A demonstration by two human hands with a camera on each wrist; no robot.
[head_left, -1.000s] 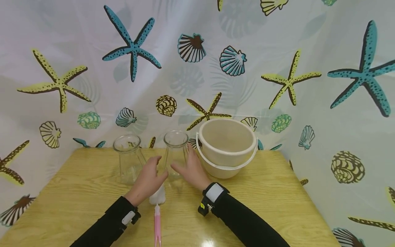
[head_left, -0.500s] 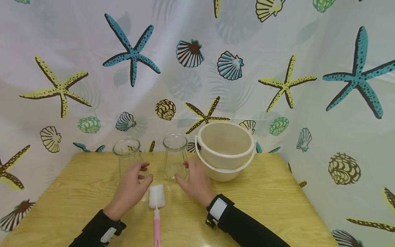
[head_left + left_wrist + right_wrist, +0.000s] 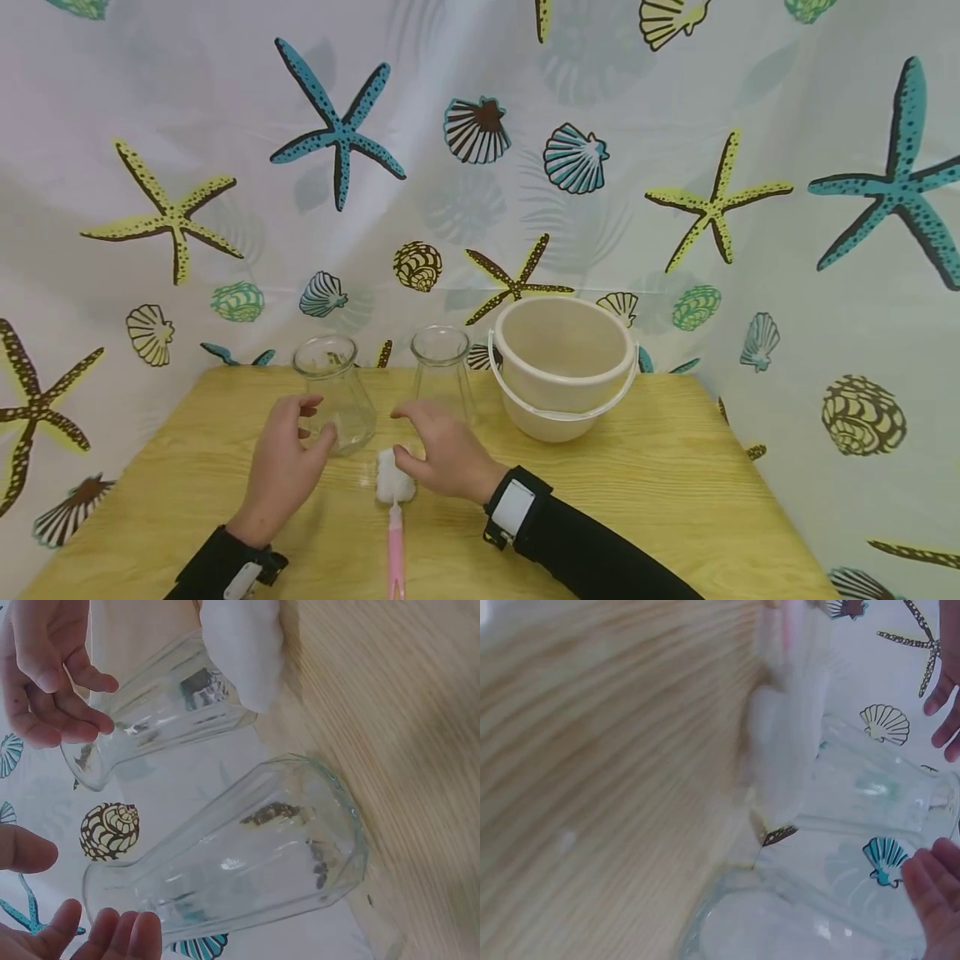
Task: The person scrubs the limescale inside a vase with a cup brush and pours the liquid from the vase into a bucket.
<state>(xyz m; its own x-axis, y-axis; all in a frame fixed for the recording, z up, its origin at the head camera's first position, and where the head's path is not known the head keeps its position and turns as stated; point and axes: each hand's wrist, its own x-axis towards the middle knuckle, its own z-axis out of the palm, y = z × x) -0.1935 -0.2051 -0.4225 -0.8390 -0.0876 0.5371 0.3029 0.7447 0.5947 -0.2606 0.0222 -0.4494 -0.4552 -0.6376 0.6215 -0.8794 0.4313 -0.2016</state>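
Two clear glass vases stand upright side by side toward the back of the wooden table. My left hand (image 3: 281,462) is in front of the left vase (image 3: 345,412), its fingers loosely curved and holding nothing; in the left wrist view they appear near that vase's rim (image 3: 90,896). My right hand (image 3: 450,454) hovers before the right vase (image 3: 442,383), hiding its lower part, with thumb and fingers apart and nothing between them. Below its thumb, a bottle brush with a white sponge head (image 3: 393,483) and pink handle (image 3: 396,550) lies on the table.
A cream bucket (image 3: 566,400) with a white handle stands at the back right, close beside the right vase. Behind the table (image 3: 660,492) hangs a white curtain (image 3: 480,208) printed with starfish and shells.
My left hand has moved left, from between the vases to the front of the left one. My right hand has drawn back from the right vase's side and shifted left toward the brush.
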